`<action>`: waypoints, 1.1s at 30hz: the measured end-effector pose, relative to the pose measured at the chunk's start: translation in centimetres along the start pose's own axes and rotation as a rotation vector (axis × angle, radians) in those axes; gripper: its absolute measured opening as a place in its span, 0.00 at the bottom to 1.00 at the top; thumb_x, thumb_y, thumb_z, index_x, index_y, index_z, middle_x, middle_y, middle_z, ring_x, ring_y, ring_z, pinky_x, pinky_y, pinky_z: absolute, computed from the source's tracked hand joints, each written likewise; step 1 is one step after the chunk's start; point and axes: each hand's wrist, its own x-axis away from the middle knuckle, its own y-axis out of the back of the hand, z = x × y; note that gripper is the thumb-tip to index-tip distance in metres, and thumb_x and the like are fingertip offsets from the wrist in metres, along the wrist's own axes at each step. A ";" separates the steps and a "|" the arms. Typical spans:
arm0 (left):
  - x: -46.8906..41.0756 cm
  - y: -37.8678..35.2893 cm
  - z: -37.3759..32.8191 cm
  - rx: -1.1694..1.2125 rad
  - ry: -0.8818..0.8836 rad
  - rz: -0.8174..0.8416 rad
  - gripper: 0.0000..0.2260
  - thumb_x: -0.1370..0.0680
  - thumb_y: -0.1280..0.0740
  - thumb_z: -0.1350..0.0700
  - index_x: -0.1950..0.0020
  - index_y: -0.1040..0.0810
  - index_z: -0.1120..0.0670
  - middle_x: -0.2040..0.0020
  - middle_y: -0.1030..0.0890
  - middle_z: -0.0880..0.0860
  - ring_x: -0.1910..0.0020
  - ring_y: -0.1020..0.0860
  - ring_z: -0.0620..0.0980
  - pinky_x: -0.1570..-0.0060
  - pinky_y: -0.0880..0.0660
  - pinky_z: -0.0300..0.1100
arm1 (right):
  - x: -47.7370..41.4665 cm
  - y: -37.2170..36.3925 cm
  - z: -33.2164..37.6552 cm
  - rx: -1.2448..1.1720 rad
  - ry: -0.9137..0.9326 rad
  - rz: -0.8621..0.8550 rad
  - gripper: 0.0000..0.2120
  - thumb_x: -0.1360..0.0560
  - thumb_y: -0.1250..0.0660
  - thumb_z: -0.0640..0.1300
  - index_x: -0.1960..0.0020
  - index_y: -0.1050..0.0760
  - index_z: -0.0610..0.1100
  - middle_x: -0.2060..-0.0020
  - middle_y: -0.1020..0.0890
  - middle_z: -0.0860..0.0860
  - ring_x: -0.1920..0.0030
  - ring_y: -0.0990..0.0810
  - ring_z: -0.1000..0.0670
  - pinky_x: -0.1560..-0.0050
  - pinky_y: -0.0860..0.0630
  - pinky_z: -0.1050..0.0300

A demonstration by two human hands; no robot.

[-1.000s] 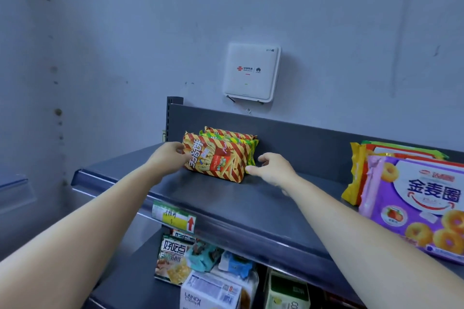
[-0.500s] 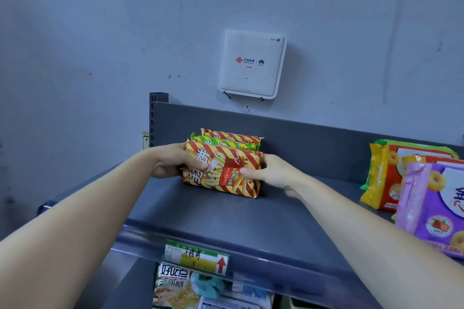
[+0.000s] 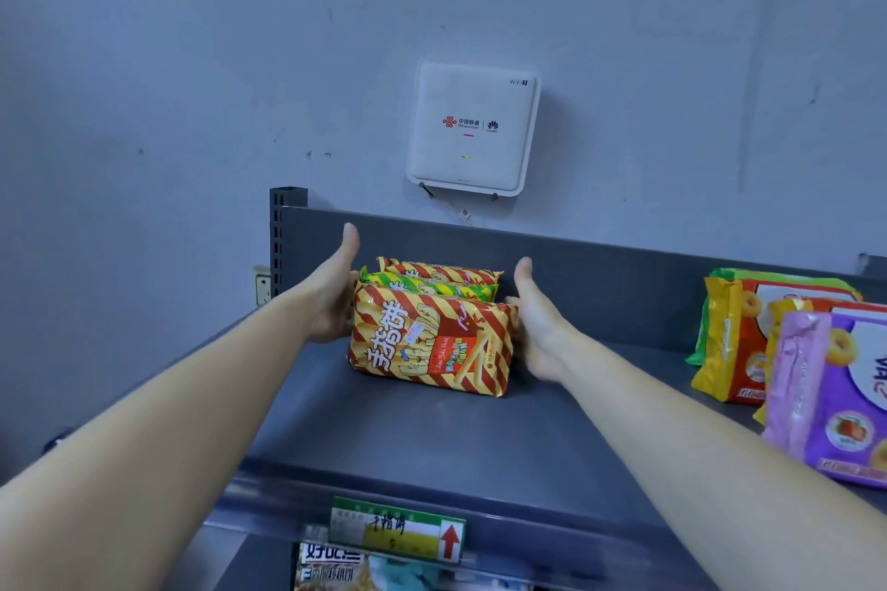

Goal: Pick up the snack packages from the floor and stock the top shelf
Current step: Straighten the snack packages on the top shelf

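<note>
Hands first: left hand (image 3: 331, 302) and right hand (image 3: 540, 331) are both flat and open, thumbs sticking up, palms pressed on the two ends of a row of snack packs (image 3: 427, 302). Left hand is at the row's 9 o'clock, right hand at its 3 o'clock; neither curls round anything, though the left fingers are mostly hidden behind the bags. Row stands on edge on the top shelf (image 3: 432, 442), three deep; front pack (image 3: 432, 346) is red and yellow striped with breadstick art; green and yellow pack (image 3: 432, 287) touches it from behind; another striped pack (image 3: 446, 271) sits at the very back. Way off at 3 o'clock stand an orange pack (image 3: 729, 346) and a purple pack (image 3: 830, 403) of ring biscuits; white wifi box (image 3: 473, 130) on the wall at 12 o'clock; price tag (image 3: 398, 530) on the shelf's front edge at 6 o'clock.
</note>
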 end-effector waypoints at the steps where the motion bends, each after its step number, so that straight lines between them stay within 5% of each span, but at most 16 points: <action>1: -0.1 -0.2 0.2 0.023 0.004 0.005 0.43 0.31 0.54 0.23 0.46 0.22 0.60 0.46 0.17 0.60 0.44 0.20 0.58 0.34 0.31 0.57 | -0.3 -0.3 0.0 -0.035 -0.019 -0.007 0.37 0.29 0.57 0.76 0.51 0.23 0.49 0.50 0.16 0.45 0.44 0.19 0.44 0.32 0.32 0.44; 5: -0.3 -0.9 0.4 0.072 0.023 0.015 0.41 0.31 0.50 0.23 0.54 0.19 0.59 0.54 0.15 0.59 0.56 0.16 0.58 0.50 0.23 0.53 | -0.9 -1.3 -0.1 -0.107 -0.068 -0.011 0.40 0.32 0.53 0.78 0.52 0.20 0.46 0.56 0.14 0.44 0.51 0.16 0.42 0.43 0.23 0.44; 11: -0.4 -1.0 1.0 0.110 -0.017 0.030 0.41 0.32 0.48 0.23 0.44 0.20 0.56 0.49 0.16 0.59 0.48 0.17 0.59 0.45 0.23 0.55 | -1.1 -1.9 -0.6 -0.125 -0.013 0.000 0.36 0.30 0.53 0.76 0.49 0.21 0.48 0.53 0.14 0.44 0.49 0.16 0.42 0.41 0.24 0.42; 16: -0.4 -0.8 0.8 0.010 0.010 -0.081 0.40 0.30 0.51 0.24 0.53 0.20 0.59 0.54 0.15 0.58 0.52 0.17 0.58 0.51 0.22 0.51 | -1.3 -1.6 -0.4 -0.093 -0.052 -0.053 0.40 0.31 0.54 0.77 0.47 0.21 0.46 0.53 0.14 0.44 0.48 0.16 0.42 0.38 0.25 0.42; 19: -0.6 -0.1 0.9 -0.025 -0.006 -0.128 0.41 0.31 0.50 0.23 0.47 0.22 0.57 0.41 0.19 0.59 0.43 0.20 0.57 0.41 0.28 0.49 | -1.0 -1.1 -0.2 -0.117 -0.060 -0.094 0.37 0.29 0.52 0.76 0.50 0.22 0.46 0.55 0.15 0.45 0.50 0.16 0.43 0.41 0.24 0.46; 22: -0.1 -0.3 0.9 0.013 0.000 -0.088 0.41 0.30 0.47 0.24 0.42 0.21 0.58 0.45 0.17 0.58 0.45 0.19 0.57 0.40 0.27 0.52 | -0.4 -1.5 -0.1 -0.232 -0.107 -0.073 0.37 0.31 0.48 0.76 0.49 0.22 0.45 0.56 0.14 0.44 0.51 0.16 0.41 0.43 0.23 0.42; 26: 0.6 -1.7 1.0 0.043 -0.027 -0.039 0.31 0.26 0.43 0.30 0.47 0.20 0.56 0.52 0.15 0.58 0.52 0.17 0.58 0.52 0.22 0.52 | 0.3 -2.9 -0.2 -0.216 -0.091 -0.043 0.38 0.31 0.49 0.77 0.50 0.20 0.46 0.60 0.14 0.44 0.55 0.15 0.42 0.48 0.21 0.42; 30: 0.0 -2.1 1.7 0.021 -0.058 -0.162 0.26 0.24 0.41 0.33 0.47 0.22 0.55 0.55 0.15 0.56 0.55 0.17 0.56 0.52 0.21 0.50 | 0.5 -3.3 -0.4 -0.202 -0.056 -0.100 0.37 0.29 0.52 0.75 0.45 0.23 0.47 0.60 0.14 0.45 0.56 0.16 0.43 0.49 0.20 0.44; 33: -0.6 -2.0 1.6 -0.037 -0.096 -0.252 0.26 0.23 0.44 0.34 0.50 0.23 0.56 0.57 0.17 0.56 0.58 0.19 0.54 0.62 0.24 0.44 | 1.2 -3.3 0.0 -0.184 -0.054 -0.113 0.38 0.29 0.52 0.76 0.43 0.23 0.47 0.59 0.14 0.45 0.56 0.16 0.44 0.50 0.20 0.46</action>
